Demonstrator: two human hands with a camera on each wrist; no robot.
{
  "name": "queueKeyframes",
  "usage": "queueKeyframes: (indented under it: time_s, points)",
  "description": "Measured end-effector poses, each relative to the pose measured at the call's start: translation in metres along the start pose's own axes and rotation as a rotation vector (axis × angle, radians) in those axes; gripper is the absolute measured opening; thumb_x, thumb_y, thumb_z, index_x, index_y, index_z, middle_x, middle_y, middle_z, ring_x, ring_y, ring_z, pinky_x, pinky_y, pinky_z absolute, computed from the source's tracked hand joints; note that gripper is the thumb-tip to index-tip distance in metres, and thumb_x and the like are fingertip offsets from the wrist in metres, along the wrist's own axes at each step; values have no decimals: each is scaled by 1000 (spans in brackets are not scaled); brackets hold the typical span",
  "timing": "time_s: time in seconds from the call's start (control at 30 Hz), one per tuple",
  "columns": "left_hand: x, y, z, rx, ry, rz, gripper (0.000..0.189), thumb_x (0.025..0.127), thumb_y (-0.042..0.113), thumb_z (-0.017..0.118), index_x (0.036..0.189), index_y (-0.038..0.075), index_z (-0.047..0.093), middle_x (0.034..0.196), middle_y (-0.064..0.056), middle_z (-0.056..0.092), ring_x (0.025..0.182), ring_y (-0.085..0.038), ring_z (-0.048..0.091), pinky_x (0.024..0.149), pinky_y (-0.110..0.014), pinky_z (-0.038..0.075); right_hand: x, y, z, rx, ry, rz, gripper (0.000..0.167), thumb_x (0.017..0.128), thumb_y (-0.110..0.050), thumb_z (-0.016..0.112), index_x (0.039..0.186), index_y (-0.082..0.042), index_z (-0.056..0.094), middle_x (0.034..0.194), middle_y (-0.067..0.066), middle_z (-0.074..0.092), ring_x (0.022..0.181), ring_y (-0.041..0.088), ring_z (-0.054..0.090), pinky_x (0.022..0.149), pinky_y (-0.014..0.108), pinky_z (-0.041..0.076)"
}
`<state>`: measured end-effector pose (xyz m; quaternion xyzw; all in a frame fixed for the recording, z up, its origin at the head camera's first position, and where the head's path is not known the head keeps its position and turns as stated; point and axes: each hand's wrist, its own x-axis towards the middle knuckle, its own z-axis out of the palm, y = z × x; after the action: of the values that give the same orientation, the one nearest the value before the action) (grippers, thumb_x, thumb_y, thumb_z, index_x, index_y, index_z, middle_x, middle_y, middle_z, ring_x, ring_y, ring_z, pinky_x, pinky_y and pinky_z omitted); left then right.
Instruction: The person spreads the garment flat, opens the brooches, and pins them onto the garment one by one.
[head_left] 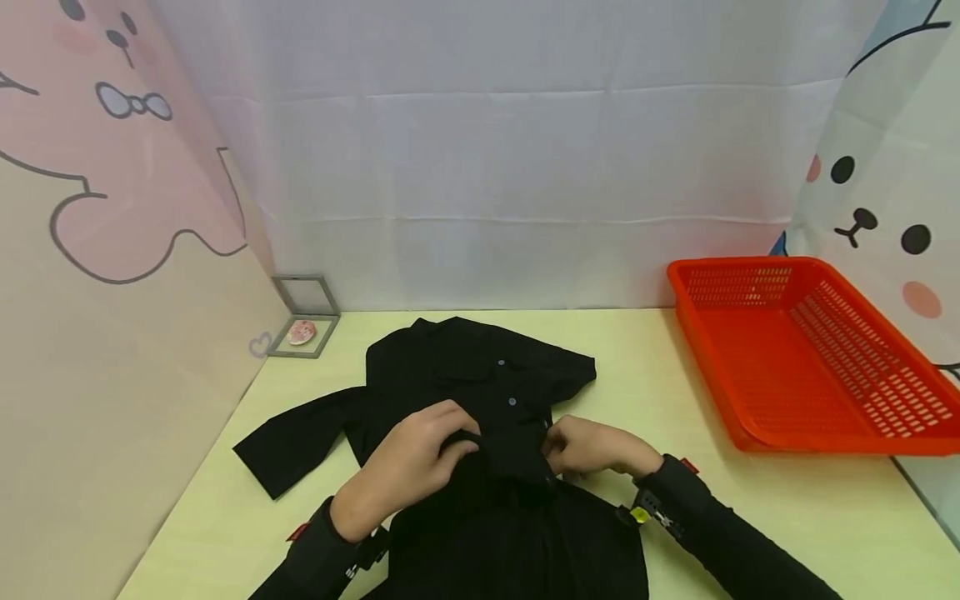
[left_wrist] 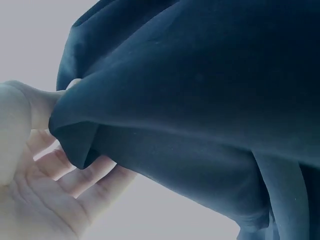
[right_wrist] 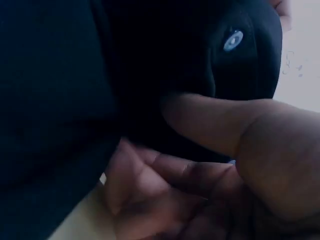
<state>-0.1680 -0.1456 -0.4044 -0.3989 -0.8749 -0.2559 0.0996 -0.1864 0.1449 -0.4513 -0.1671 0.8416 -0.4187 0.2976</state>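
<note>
Closest in, a black shirt [head_left: 442, 367] is lying spread on the pale yellow table [head_left: 637, 367], its lower part running out past the head view's bottom edge. The left hand [head_left: 412, 458] is pinching a raised fold between thumb and fingers; the right hand [head_left: 596, 446] is gripping the shirt's edge opposite. Both hands and that fold are covering part of the shirt's middle. Off to the right, a red basket [head_left: 780, 383] is standing apart from the cloth. At the far left corner, an open grey-framed case [head_left: 327, 337] is holding a round pink object [head_left: 302, 332]; a white curtain [head_left: 480, 167] is hanging behind. The left wrist view is showing fingers lying under the cloth, which the head view is hiding; the right wrist view is showing the thumb pressing into fabric below a button [right_wrist: 233, 41], fingers curling underneath.
</note>
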Motion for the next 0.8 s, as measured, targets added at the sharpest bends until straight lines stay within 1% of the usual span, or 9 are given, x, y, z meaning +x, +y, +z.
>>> queueKeyframes:
  time_s: [0.07, 0.1, 0.23, 0.3, 0.37, 0.47, 0.6, 0.7, 0.8]
  points:
    - [-1, -2, -1, -8, 23, 2, 13, 92, 13, 79, 102, 20, 73, 102, 10, 68, 88, -3, 65, 77, -21, 57, 0, -1, 6, -7, 3, 10, 14, 85, 6, 60, 90, -1, 71, 71, 1, 57, 54, 11, 47, 50, 25, 37]
    - [-2, -3, -2, -13, 32, 4, 14, 92, 12, 79, 102, 20, 73, 101, 10, 68, 87, -4, 65, 76, -22, 56, 0, -2, 9, -27, 20, 15, 14, 84, 7, 60, 88, -1, 71, 71, 1, 57, 54, 11, 46, 50, 25, 36]
    - [-6, -8, -4, -31, 61, 15, 15, 91, 9, 80, 101, 18, 73, 101, 8, 69, 87, -5, 66, 75, -22, 56, 1, -5, 18, -203, 134, 31, 10, 84, 2, 70, 80, -7, 68, 70, -2, 57, 59, 12, 50, 55, 25, 41]
    - [-7, -12, -6, -35, 74, 26, 16, 90, 8, 80, 101, 17, 72, 100, 8, 69, 87, -5, 66, 74, -22, 56, 0, -6, 21, -281, 162, 37, 14, 83, 0, 73, 76, -10, 67, 69, -3, 57, 61, 13, 52, 57, 27, 43]
    - [-8, -16, -10, -52, 90, 44, 17, 89, 4, 79, 100, 15, 72, 100, 6, 69, 87, -6, 67, 74, -21, 57, -4, -8, 22, -329, 167, 42, 17, 82, -1, 75, 72, -12, 67, 67, -4, 57, 61, 13, 51, 58, 28, 43]
    - [-10, -26, -17, -77, 115, 62, 23, 87, -6, 78, 99, 12, 72, 98, 4, 68, 87, -8, 68, 74, -21, 57, -12, -5, 17, -354, 163, 72, 19, 80, 1, 72, 68, -12, 66, 64, -3, 57, 58, 14, 50, 56, 28, 41]
    - [-16, -41, -25, -77, 134, 65, 28, 82, -15, 77, 95, 9, 72, 96, 1, 68, 86, -12, 69, 72, -22, 57, -25, 5, 1, -350, 222, 174, 15, 82, -4, 71, 71, -11, 64, 66, 0, 56, 58, 15, 49, 56, 27, 38]
    - [-22, -50, -29, -56, 130, 44, 29, 80, -17, 77, 93, 9, 73, 95, 1, 68, 85, -14, 69, 71, -24, 58, -39, 16, -12, -351, 270, 237, 15, 85, -8, 70, 72, -10, 62, 66, 1, 53, 57, 16, 47, 56, 28, 36]
    - [-28, -58, -31, -32, 145, 22, 31, 79, -19, 77, 91, 9, 73, 94, 1, 68, 85, -15, 70, 71, -25, 59, -55, 26, -22, -353, 284, 296, 21, 86, -9, 70, 68, -9, 59, 61, 0, 47, 53, 15, 44, 53, 27, 34]
